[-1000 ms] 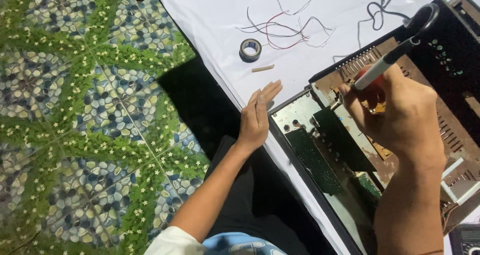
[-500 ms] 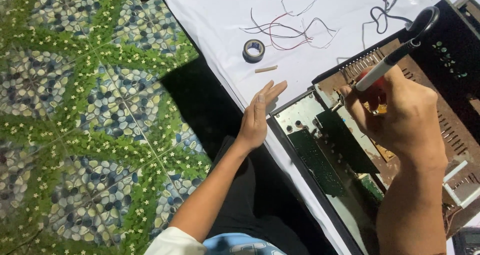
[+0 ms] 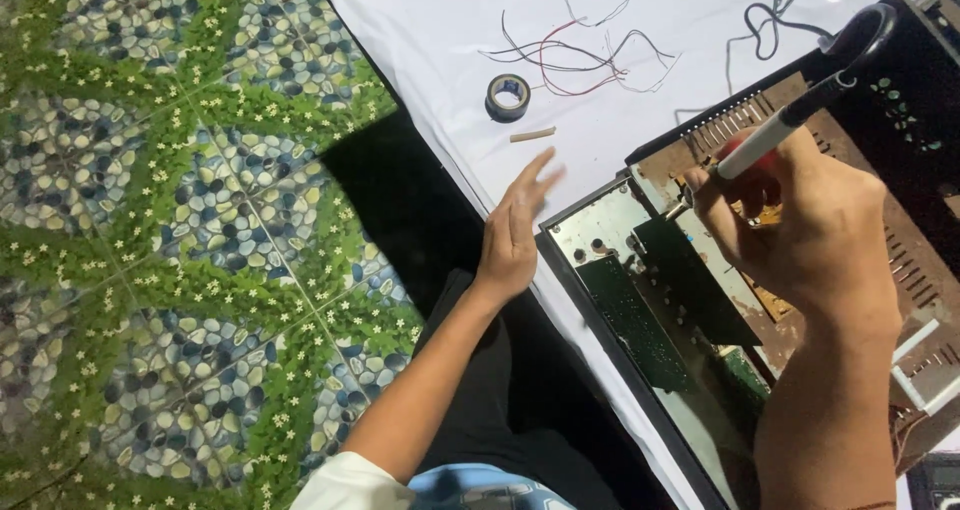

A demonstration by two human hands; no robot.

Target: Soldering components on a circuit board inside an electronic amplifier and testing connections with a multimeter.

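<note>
- The right hand has its fingers curled tight around a pen-shaped soldering tool with a red grip and black cord, its tip hidden behind the fingers, over the near left part of the opened black metal electronics chassis.
- The left hand is flat, fingers spread loosely and holding nothing, at the near edge of the white cloth, just beside the chassis's left corner.
- Green circuit boards lie inside the chassis.
- A roll of dark tape, a small tan stick and loose red and black wires lie farther out on the cloth.
- Green-patterned pebble floor tiles lie left of the cloth.
</note>
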